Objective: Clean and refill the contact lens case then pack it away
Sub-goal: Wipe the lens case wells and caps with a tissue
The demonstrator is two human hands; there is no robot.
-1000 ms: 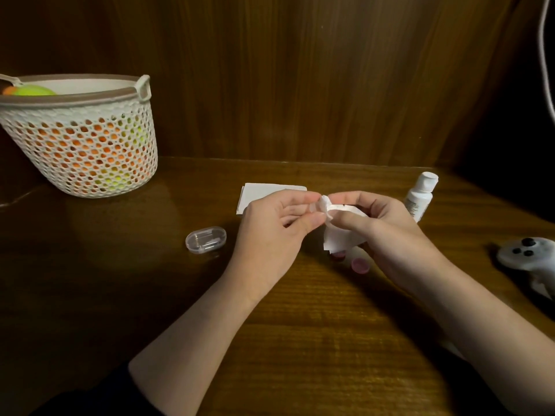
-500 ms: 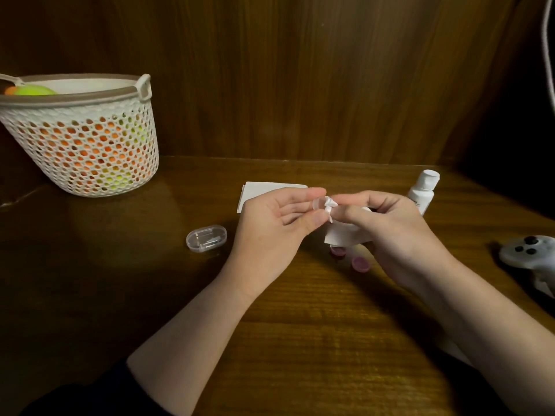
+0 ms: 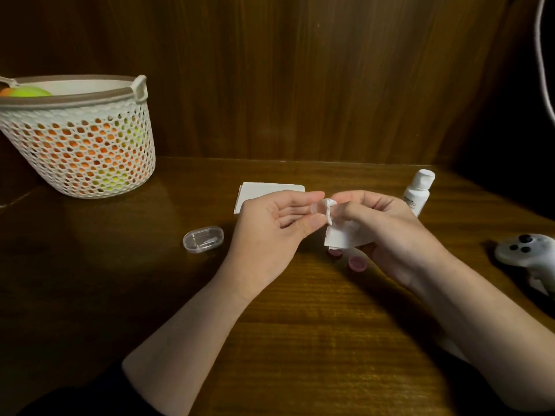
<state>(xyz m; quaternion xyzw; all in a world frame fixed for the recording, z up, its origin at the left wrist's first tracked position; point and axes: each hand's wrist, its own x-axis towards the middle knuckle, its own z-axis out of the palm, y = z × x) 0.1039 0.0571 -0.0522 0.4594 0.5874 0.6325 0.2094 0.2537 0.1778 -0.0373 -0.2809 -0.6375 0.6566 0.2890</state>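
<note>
Over the middle of the wooden table my left hand (image 3: 276,223) pinches the small clear contact lens case (image 3: 315,209) between thumb and fingers. My right hand (image 3: 387,226) grips a white tissue (image 3: 339,235), whose twisted tip is pushed into the case's well. Two pink caps (image 3: 357,263) lie on the table just below the tissue, one partly hidden by it. A white solution bottle (image 3: 419,193) stands behind my right hand. A clear oval storage box (image 3: 203,239) lies to the left of my left hand.
A folded white tissue stack (image 3: 261,192) lies behind my left hand. A white mesh basket (image 3: 81,139) holding orange and green balls stands at the back left. A grey game controller (image 3: 528,253) lies at the right edge. A wooden wall closes the back.
The tissue has been twisted tighter and its tip worked further into the case. Both hands stayed in place, with only small finger movements.
</note>
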